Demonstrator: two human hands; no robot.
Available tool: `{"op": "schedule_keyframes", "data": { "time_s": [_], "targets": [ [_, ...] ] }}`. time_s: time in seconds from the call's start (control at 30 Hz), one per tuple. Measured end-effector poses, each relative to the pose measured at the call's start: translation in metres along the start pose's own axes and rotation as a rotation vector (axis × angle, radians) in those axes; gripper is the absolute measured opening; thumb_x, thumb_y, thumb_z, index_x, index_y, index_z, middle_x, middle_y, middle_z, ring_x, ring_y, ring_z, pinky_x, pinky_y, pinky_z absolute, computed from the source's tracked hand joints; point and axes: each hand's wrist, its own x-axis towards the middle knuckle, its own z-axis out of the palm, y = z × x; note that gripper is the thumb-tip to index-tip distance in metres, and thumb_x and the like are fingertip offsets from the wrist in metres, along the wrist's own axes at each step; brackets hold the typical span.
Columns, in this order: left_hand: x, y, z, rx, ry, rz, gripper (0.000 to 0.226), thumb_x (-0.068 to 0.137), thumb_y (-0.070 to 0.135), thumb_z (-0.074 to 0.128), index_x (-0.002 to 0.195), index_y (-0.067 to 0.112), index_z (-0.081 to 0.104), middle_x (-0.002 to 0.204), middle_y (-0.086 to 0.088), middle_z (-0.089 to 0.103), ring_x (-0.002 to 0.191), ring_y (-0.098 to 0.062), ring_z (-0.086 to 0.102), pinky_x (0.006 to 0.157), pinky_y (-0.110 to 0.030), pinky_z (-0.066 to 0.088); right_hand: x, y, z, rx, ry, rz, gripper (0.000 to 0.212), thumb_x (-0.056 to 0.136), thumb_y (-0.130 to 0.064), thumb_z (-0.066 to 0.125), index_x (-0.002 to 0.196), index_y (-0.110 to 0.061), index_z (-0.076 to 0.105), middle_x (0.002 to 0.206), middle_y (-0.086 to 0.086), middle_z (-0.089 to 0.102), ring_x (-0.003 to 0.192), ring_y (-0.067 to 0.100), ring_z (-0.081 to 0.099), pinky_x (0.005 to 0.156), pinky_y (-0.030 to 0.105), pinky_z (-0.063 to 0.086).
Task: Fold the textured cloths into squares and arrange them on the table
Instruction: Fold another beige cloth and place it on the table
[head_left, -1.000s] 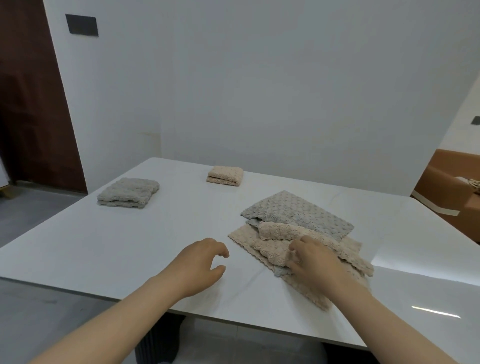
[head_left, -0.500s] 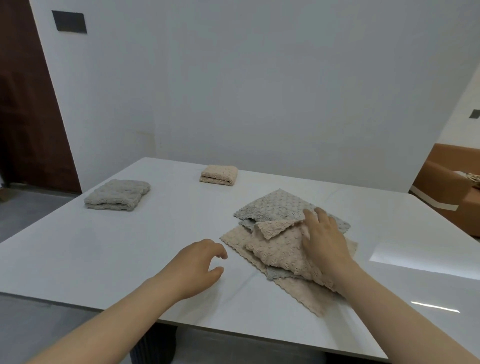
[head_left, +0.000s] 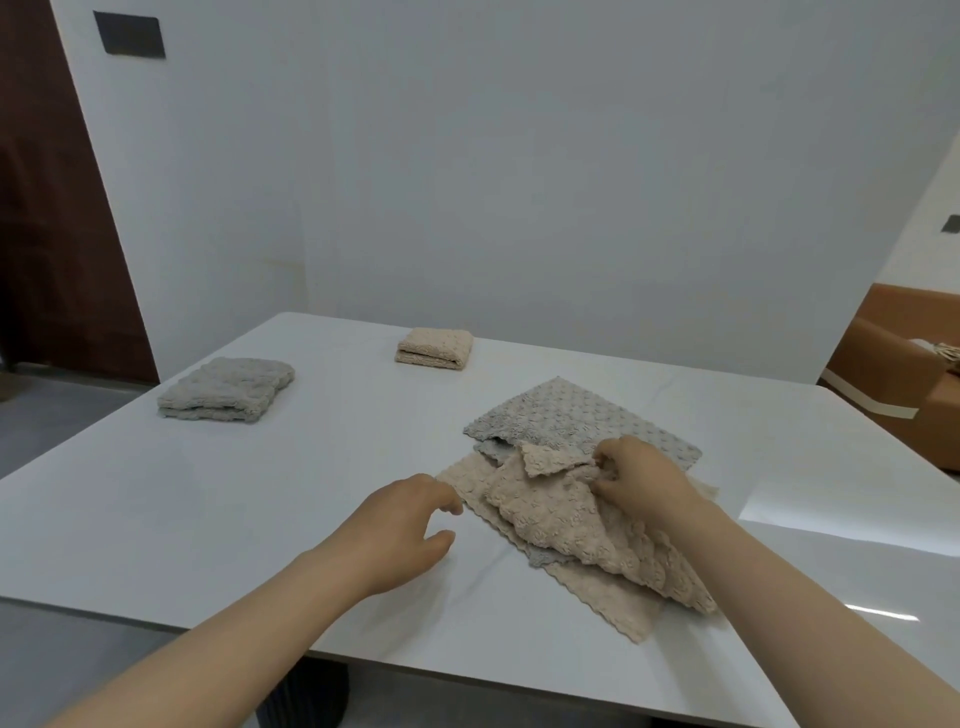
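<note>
A pile of unfolded cloths (head_left: 576, 499) is seen lying right of the middle of the white counter (head_left: 208, 519). On top of it a beige cloth (head_left: 566, 525) is rumpled, with its far corner turned over onto itself. That cloth is gripped at its far edge by the right hand (head_left: 644, 483): the grip is clamped on the fabric, which is pinched between thumb and curled fingers. Beneath it a grey cloth (head_left: 571, 421) is spread flat toward the far side, and a second beige cloth (head_left: 602, 603) with a wavy edge is laid at the bottom, reaching toward the near edge. A strip of grey is shown between the two beige layers.

The left hand (head_left: 400, 530) is held just beside the left corner of the bottom beige cloth. Its grip is apart, the fingers loosely bent, and nothing is held; whether it rests on the counter cannot be told.

Well apart from the pile, a folded grey cloth (head_left: 228, 389) is placed near the far left corner, and a folded beige cloth (head_left: 435, 349) near the far edge.

A dark ribbed base (head_left: 306, 696) is seen under the counter. A white wall (head_left: 519, 182) is found behind, with a dark plate (head_left: 130, 34) mounted on it, a brown door (head_left: 52, 234) at the left and a brown sofa (head_left: 893, 374) at the right.
</note>
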Motion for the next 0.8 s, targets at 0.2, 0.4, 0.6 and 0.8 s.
{"op": "schedule_keyframes", "data": {
  "time_s": [0.2, 0.4, 0.6, 0.8],
  "targets": [
    [0.006, -0.001, -0.006, -0.018, 0.030, 0.013, 0.030, 0.093, 0.030, 0.050, 0.123, 0.029, 0.052, 0.122, 0.012, 0.052, 0.112, -0.005, 0.049, 0.083, -0.014, 0.032, -0.020, -0.019, -0.029, 0.004, 0.138, -0.143, 0.015, 0.092, -0.020, 0.056, 0.106, -0.018, 0.054, 0.101, 0.000, 0.059, 0.089, 0.018, 0.056, 0.068, 0.027, 0.043],
    [0.007, 0.010, -0.016, -0.116, 0.166, 0.069, 0.052, 0.088, 0.039, 0.059, 0.135, 0.031, 0.039, 0.132, 0.012, 0.045, 0.117, -0.005, 0.046, 0.094, -0.018, 0.038, -0.043, -0.044, -0.064, 0.033, 0.204, -0.288, 0.013, 0.092, -0.025, 0.055, 0.103, -0.024, 0.048, 0.073, -0.013, 0.050, 0.068, 0.013, 0.047, 0.055, 0.026, 0.033],
    [0.002, 0.023, -0.044, -0.176, 0.363, 0.176, 0.074, 0.082, 0.049, 0.064, 0.143, 0.036, 0.024, 0.141, 0.019, 0.032, 0.122, 0.000, 0.039, 0.103, -0.021, 0.038, -0.060, -0.078, -0.094, 0.101, 0.237, -0.450, 0.014, 0.090, -0.030, 0.060, 0.097, -0.027, 0.048, 0.069, -0.016, 0.046, 0.063, 0.003, 0.043, 0.057, 0.025, 0.034],
    [-0.011, 0.024, -0.079, -0.081, 0.444, 0.274, 0.040, 0.083, 0.040, 0.056, 0.121, 0.029, 0.054, 0.108, 0.021, 0.055, 0.099, 0.002, 0.051, 0.088, -0.017, 0.043, -0.065, -0.112, -0.112, 0.184, 0.254, -0.545, 0.011, 0.089, -0.028, 0.062, 0.097, -0.026, 0.055, 0.076, -0.019, 0.050, 0.074, 0.004, 0.049, 0.068, 0.026, 0.043]
  ]
}}
